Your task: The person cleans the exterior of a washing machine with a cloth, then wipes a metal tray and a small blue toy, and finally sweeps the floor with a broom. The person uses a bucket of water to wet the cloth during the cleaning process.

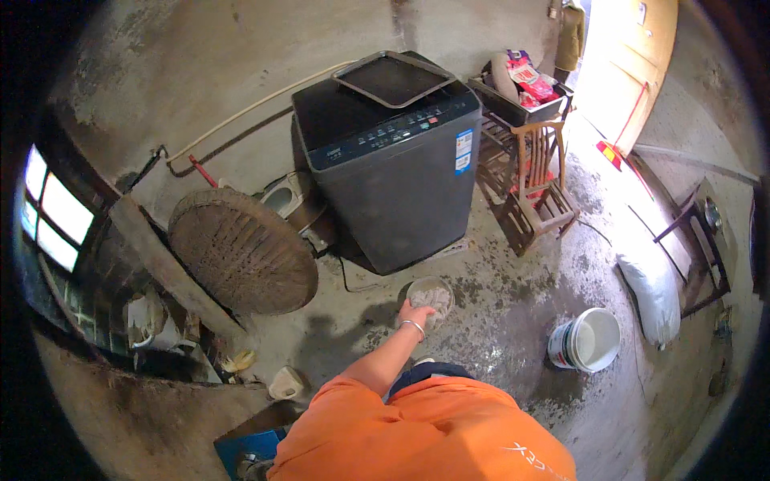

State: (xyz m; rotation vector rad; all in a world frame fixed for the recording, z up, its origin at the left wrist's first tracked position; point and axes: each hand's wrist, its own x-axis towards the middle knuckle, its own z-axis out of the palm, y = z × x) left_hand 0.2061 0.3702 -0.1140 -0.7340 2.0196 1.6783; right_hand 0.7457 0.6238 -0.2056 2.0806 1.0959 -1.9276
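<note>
My left hand (415, 314), with a bracelet at the wrist, grips the rim of a round bowl (443, 282). Inside the bowl lies a pale, lumpy or powdery material (434, 297); its exact kind cannot be told. The bowl is held in front of my body, over the stained concrete floor and near the foot of a dark grey top-loading washing machine (397, 198). My right hand is out of view. To the right, a white plastic bucket (595, 340) stands on the floor, its inside pale.
A round woven basket (240, 252) leans at the left. Beyond the washing machine stand a wooden chair (538, 162) and a box (517, 111) holding bags. A filled white sack (649, 300) lies at the right, near an open door (631, 66). A pale container (286, 383) sits at lower left.
</note>
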